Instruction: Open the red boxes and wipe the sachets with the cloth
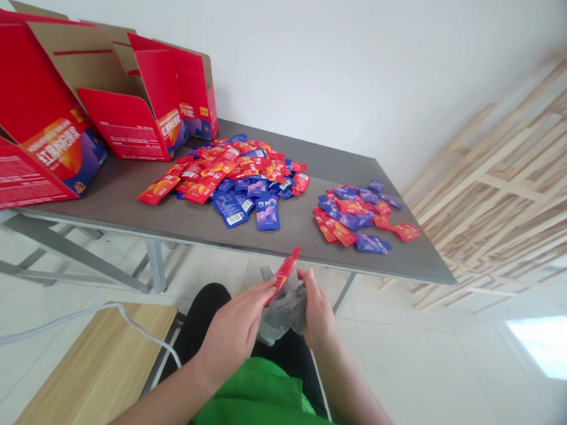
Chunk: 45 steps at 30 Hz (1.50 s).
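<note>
Over my lap, my left hand (234,323) is closed on a red sachet (286,270), which stands tilted with its edge toward me. My right hand (319,308) grips a crumpled grey cloth (283,313) from its right side. The cloth lies against the sachet, between my two hands; some of my fingers are hidden behind it. Beyond my hands, a large heap of red and blue sachets (238,173) lies on the dark grey table (198,224). Farther right is a smaller pile of sachets (354,209) in the same colours.
Red cardboard boxes (122,124) with raised flaps stand at the table's left end. A wooden bench (103,361) is at my left, with a white cable (119,309) running across it. Wooden frames (506,172) lean at the right, and a white wall rises behind the table.
</note>
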### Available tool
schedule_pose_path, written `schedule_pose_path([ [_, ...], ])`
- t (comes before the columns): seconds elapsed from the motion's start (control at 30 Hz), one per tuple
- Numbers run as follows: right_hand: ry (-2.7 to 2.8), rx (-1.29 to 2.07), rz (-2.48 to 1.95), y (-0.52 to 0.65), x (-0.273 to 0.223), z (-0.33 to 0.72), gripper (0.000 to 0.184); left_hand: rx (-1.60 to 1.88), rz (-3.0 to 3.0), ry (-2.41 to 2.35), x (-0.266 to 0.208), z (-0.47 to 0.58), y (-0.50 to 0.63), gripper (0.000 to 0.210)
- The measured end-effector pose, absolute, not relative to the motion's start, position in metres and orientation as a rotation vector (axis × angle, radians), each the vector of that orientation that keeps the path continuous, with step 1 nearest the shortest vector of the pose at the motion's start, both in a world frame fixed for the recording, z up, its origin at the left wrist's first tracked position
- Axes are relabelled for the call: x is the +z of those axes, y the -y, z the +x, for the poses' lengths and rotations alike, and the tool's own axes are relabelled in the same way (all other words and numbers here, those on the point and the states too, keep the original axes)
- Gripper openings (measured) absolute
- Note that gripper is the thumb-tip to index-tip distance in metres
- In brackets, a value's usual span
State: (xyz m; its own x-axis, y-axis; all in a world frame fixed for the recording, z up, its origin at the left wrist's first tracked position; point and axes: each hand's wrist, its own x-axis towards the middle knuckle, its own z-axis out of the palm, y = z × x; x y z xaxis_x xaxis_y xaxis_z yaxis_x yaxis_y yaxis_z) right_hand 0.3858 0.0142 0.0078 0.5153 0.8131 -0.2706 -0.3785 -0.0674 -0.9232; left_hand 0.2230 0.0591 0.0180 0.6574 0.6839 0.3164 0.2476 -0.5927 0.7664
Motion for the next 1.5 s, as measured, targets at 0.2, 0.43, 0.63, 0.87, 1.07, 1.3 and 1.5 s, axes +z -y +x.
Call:
schedule_pose_path([
  [0.2,0.386,0.956,-1.305,-0.006,0.014,0.37,0.037,0.734,2.354,-0.437,0.019,0.223,-0.06,0.04],
  [0.43,0.54,0.846,-1.425,-0.001,-0.003,0.377,0.037,0.473,1.379,-0.721,0.019,0.223,-0.063,0.038],
  [0.63,0.628,0.959,-1.431,-0.001,0.006,0.392,0.045,0.465,1.394,-0.746,0.026,0.218,-0.066,0.035],
  [0.87,0.773,0.298,-1.495,0.014,0.028,0.401,0.042,0.566,1.773,-0.727,0.037,0.223,-0.064,0.032],
  [1.07,1.444,0.398,-1.433,0.001,0.028,0.377,0.02,0.435,1.87,-0.558,0.03,0.237,-0.06,0.028],
  [1.3,0.708,0.385,-1.873,-0.002,-0.021,0.455,0.032,0.489,2.018,-0.407,0.048,0.242,-0.056,0.036],
  [1.5,0.499,0.406,-1.756,0.02,-0.034,0.463,0.046,0.695,2.519,-0.554,0.05,0.312,-0.089,0.028],
])
